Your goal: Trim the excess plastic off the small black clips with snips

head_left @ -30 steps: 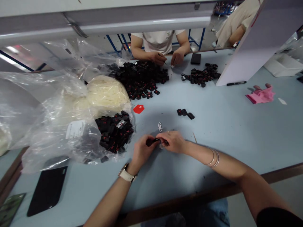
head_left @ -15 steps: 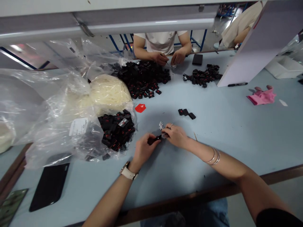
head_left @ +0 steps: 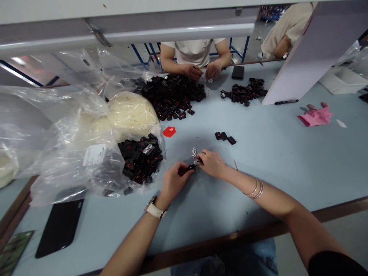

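My left hand (head_left: 176,178) is closed on a small black plastic part (head_left: 188,168), pinched between thumb and fingers. Right against it, my right hand (head_left: 212,164) is closed in a pinch at the part's right end. Something small and pale shows at those fingertips, too small to name. Just beyond the fingers lies a little heap of white pins (head_left: 194,151). Farther off to the right, several black parts (head_left: 224,137) with red marks rest side by side on the blue table (head_left: 276,161).
Clear plastic bags (head_left: 66,153) holding black parts (head_left: 140,159) and cream-coloured pieces (head_left: 130,113) fill the left. A red tag (head_left: 169,132) lies near them. Across the table a person's hands (head_left: 202,71) work beside a black heap (head_left: 175,94). A pink glove (head_left: 315,115) lies right, past a white divider (head_left: 296,65).
The view has shifted slightly. My right hand's fingers have turned a little at the black part's end; my left hand keeps its hold.
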`<state>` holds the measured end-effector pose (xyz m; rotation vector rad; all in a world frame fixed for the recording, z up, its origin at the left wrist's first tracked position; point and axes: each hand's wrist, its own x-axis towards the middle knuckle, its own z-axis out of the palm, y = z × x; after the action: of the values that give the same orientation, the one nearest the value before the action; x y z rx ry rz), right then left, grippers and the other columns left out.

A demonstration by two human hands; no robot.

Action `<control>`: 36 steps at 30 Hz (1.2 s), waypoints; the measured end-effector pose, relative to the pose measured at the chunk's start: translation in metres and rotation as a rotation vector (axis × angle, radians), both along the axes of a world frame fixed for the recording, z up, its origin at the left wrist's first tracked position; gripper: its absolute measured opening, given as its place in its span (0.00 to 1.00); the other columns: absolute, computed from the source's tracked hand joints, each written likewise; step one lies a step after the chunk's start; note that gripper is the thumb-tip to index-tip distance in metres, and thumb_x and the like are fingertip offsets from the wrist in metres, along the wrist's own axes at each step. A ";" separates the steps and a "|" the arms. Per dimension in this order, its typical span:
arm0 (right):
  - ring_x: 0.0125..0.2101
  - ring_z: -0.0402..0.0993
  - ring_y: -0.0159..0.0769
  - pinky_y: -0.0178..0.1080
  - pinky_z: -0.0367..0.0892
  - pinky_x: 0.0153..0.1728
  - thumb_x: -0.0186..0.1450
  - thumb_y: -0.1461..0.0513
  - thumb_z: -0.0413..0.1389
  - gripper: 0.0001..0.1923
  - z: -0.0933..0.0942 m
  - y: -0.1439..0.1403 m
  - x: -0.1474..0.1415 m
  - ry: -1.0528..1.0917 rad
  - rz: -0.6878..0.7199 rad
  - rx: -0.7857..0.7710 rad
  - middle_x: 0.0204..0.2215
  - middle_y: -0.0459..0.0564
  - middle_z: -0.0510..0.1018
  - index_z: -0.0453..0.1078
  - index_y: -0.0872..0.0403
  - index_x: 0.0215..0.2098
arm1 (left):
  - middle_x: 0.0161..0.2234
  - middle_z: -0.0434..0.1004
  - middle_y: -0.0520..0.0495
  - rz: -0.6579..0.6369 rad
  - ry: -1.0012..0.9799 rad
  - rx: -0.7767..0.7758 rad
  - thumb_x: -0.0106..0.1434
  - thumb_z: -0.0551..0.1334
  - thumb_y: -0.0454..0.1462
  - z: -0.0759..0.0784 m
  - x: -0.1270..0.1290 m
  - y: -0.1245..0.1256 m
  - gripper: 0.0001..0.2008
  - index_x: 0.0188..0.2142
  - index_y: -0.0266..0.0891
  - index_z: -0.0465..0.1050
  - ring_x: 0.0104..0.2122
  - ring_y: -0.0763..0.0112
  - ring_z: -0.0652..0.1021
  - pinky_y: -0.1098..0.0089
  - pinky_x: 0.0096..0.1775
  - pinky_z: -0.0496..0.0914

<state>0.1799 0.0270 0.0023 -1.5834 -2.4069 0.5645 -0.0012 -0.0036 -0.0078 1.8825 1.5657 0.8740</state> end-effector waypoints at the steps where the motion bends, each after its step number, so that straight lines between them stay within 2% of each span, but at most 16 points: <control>1: 0.36 0.74 0.37 0.37 0.64 0.37 0.65 0.63 0.52 0.10 -0.002 0.000 0.001 0.015 -0.003 0.004 0.40 0.55 0.76 0.73 0.57 0.42 | 0.22 0.74 0.54 0.001 0.005 0.000 0.52 0.67 0.40 0.000 0.000 0.000 0.08 0.28 0.40 0.71 0.21 0.73 0.73 0.73 0.26 0.67; 4: 0.35 0.73 0.36 0.37 0.64 0.38 0.62 0.66 0.54 0.08 -0.006 0.000 0.003 0.147 -0.030 0.027 0.38 0.54 0.77 0.72 0.57 0.39 | 0.22 0.75 0.54 -0.002 0.003 -0.015 0.53 0.66 0.40 0.001 0.000 0.000 0.08 0.28 0.40 0.70 0.21 0.73 0.73 0.73 0.26 0.68; 7: 0.34 0.72 0.33 0.35 0.63 0.38 0.58 0.68 0.55 0.06 -0.007 -0.001 0.004 0.380 -0.046 0.026 0.33 0.49 0.77 0.71 0.56 0.35 | 0.22 0.75 0.54 -0.013 -0.021 -0.026 0.53 0.66 0.40 0.001 0.000 0.000 0.08 0.28 0.40 0.71 0.21 0.73 0.73 0.73 0.26 0.67; 11: 0.29 0.70 0.29 0.32 0.63 0.34 0.57 0.70 0.54 0.08 -0.003 -0.004 0.001 0.583 0.031 -0.100 0.30 0.46 0.77 0.71 0.56 0.34 | 0.22 0.75 0.53 -0.006 -0.018 -0.021 0.53 0.66 0.41 0.000 -0.001 0.000 0.08 0.28 0.39 0.71 0.22 0.73 0.73 0.73 0.26 0.67; 15: 0.32 0.71 0.30 0.32 0.63 0.36 0.58 0.70 0.53 0.09 0.000 -0.005 -0.002 0.569 0.090 -0.139 0.32 0.47 0.77 0.73 0.56 0.35 | 0.24 0.76 0.53 -0.023 -0.010 -0.023 0.54 0.66 0.41 0.000 -0.001 0.000 0.08 0.29 0.39 0.71 0.22 0.73 0.74 0.73 0.27 0.68; 25: 0.33 0.71 0.31 0.33 0.64 0.37 0.60 0.69 0.55 0.08 -0.002 -0.001 -0.004 0.519 0.080 -0.166 0.34 0.48 0.75 0.75 0.55 0.36 | 0.23 0.76 0.53 -0.020 -0.009 -0.002 0.53 0.66 0.40 -0.002 -0.001 -0.001 0.08 0.29 0.39 0.71 0.22 0.73 0.74 0.73 0.27 0.67; 36: 0.33 0.71 0.32 0.34 0.63 0.37 0.60 0.69 0.55 0.06 0.001 -0.004 -0.005 0.483 0.092 -0.118 0.32 0.48 0.75 0.74 0.56 0.33 | 0.23 0.75 0.53 -0.014 -0.013 -0.021 0.53 0.66 0.41 0.001 -0.001 0.000 0.08 0.28 0.40 0.70 0.22 0.73 0.73 0.73 0.27 0.67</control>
<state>0.1748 0.0230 0.0029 -1.2032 -2.1143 0.9935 -0.0022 -0.0040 -0.0070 1.8674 1.5457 0.8592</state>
